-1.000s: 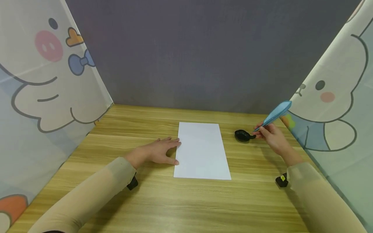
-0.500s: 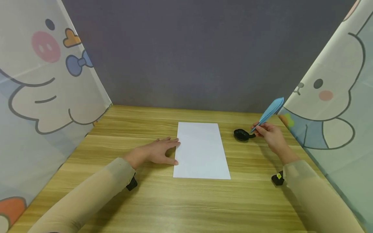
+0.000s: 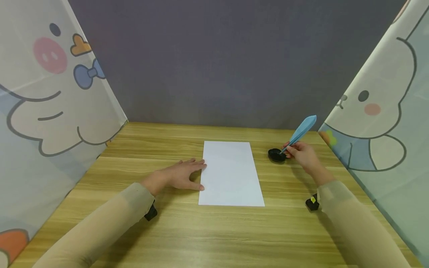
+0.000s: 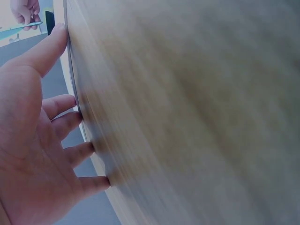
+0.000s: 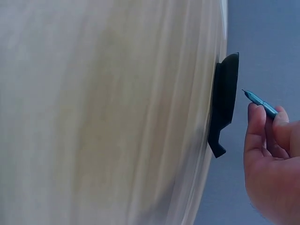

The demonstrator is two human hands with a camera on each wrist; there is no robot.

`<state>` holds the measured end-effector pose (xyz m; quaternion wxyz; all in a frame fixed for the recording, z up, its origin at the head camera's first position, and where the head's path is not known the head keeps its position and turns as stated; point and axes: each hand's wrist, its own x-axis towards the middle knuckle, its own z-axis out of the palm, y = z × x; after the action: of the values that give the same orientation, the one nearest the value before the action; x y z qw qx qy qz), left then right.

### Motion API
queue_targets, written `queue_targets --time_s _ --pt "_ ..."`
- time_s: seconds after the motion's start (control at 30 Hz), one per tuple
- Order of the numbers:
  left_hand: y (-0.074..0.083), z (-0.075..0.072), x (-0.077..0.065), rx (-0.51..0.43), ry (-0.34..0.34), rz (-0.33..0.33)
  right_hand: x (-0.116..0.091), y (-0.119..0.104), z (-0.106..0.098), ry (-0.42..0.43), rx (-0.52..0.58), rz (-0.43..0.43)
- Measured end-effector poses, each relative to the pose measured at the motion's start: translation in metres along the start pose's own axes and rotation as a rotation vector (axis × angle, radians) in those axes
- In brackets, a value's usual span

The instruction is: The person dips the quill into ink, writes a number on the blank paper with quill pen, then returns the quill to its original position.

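In the head view my right hand pinches a blue feather pen between thumb and fingers, feather pointing up and away to the right. Its tip overlaps a small black dish with a short handle. The right wrist view shows the pen's pointed tip just above the dish, which stands on the table. A white sheet of paper lies left of the dish. My left hand rests with fingers spread, thumb and fingertips on the paper's left edge.
The wood-grain table runs back to a dark grey panel. Cloths with cartoon animals stand at the left and right sides. A small black wrist camera hangs under the right sleeve.
My right hand has moved left with the feather pen, bringing its tip from beside the dish's handle to over the dish. The left hand and paper have stayed in place.
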<state>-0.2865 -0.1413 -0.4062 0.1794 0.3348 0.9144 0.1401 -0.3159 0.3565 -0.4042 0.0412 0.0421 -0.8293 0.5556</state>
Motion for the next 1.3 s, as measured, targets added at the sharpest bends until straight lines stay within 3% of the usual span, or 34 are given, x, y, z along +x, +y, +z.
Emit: queue_targets --time_s 0.5,1.0,1.3 --pt "0.001 0.000 -0.002 -0.001 0.004 -0.009 0.002 -0.004 0.012 -0.028 -0.166 0.025" --pt "0.002 0.000 -0.003 -0.005 0.013 0.005 0.000 -0.013 0.017 -0.034 -0.142 0.039" --pt "0.002 0.000 -0.002 0.001 0.020 0.007 0.011 -0.034 0.042 -0.037 -0.115 0.026"
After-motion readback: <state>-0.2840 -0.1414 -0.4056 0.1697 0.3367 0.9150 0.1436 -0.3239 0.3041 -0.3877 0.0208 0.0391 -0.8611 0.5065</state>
